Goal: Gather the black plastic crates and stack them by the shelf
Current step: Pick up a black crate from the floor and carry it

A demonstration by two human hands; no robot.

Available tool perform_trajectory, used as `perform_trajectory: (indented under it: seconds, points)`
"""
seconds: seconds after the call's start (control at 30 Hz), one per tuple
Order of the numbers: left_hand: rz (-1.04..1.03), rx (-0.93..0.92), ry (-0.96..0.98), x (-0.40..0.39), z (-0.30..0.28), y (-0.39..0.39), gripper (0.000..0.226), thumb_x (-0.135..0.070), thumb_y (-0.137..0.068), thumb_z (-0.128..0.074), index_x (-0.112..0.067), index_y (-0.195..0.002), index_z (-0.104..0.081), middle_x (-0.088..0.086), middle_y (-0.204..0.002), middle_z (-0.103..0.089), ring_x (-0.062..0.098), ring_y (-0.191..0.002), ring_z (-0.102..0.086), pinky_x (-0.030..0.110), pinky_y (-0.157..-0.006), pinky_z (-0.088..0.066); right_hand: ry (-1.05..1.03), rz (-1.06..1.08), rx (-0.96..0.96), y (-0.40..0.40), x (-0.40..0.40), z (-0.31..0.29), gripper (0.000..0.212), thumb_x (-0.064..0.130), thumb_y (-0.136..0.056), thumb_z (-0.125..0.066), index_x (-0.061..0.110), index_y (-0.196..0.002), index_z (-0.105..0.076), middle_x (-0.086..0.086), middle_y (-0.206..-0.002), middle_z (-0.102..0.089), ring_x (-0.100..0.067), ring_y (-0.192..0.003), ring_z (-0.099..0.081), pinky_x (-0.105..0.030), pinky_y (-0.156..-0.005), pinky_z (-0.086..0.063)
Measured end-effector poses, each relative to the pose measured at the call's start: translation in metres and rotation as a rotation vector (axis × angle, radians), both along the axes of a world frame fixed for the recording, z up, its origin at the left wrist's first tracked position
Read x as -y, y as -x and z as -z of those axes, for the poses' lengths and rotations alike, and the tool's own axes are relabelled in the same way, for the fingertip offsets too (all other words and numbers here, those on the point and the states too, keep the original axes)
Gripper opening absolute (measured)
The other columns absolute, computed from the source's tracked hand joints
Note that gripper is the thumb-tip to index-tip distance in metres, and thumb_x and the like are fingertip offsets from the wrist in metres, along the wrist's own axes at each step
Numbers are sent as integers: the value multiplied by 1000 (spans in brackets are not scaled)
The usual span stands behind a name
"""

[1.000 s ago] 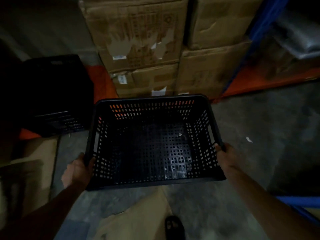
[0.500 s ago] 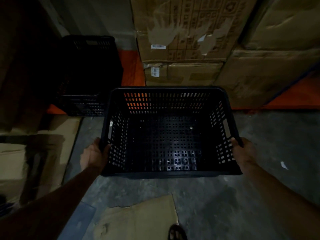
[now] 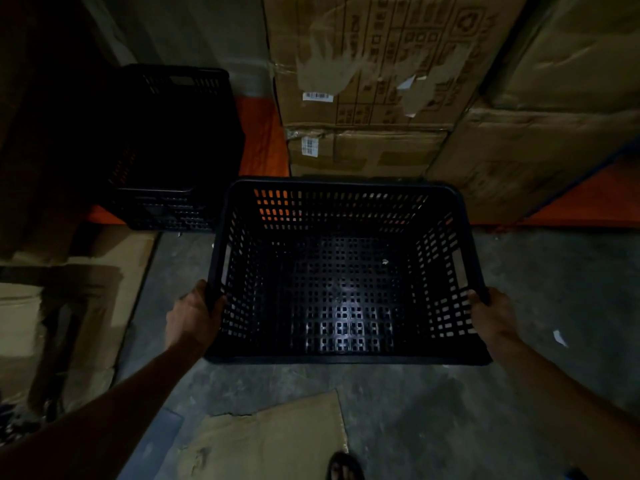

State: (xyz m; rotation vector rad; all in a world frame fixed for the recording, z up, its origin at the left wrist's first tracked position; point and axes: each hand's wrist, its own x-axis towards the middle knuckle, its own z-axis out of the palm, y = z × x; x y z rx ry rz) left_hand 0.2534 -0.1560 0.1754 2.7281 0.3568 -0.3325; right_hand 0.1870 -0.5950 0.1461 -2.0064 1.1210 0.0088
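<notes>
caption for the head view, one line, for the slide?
Both hands, left hand and right hand, carry an empty black crate toward stacked black crates beside cardboard boxes.

Your held crate (image 3: pixel 341 271) fills the space ahead, its far rim just short of the cardboard boxes (image 3: pixel 374 81) walling off the front. To the far left, the stacked crates (image 3: pixel 173 147) stand open-topped. Bare concrete floor (image 3: pixel 554 289) lies open on the right; flattened cardboard (image 3: pixel 273 441) covers the floor below.

stacked cardboard boxes (image 3: pixel 374 81), flattened cardboard (image 3: pixel 273 441) on concrete floor (image 3: pixel 554 271)
</notes>
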Motion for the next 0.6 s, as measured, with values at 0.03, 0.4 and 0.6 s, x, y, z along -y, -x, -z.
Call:
perform_trajectory:
  seconds: [0.03, 0.4, 0.6]
  points:
    - [-7, 6, -7, -2, 1, 2, 29, -30, -92, -56, -6, -108, -52, 26, -101, -68, 46, -96, -63, 46, -76, -47, -18, -11, 3, -1, 0, -1, 29, 21, -96, -48, 0, -113, -57, -16, -98, -60, -33, -92, -58, -39, -82, -47]
    - [-30, 8, 33, -5, 9, 2, 30, -29, -94, -53, -2, -107, -48, 30, -98, -66, 48, -92, -62, 40, -67, -37, 35, -62, -19, -5, -1, 1, 30, 17, -94, -52, -4, -114, -56, -27, -111, -63, -42, -103, -60, -40, -82, -47]
    - [-20, -51, 41, -6, 5, 4, 34, -34, -95, -49, -6, -113, -46, 26, -106, -65, 46, -98, -62, 36, -68, -35, 61, -82, -54, -4, 0, -3, 32, 15, -94, -51, -2, -121, -56, -27, -118, -62, -42, -108, -59, -36, -83, -44]
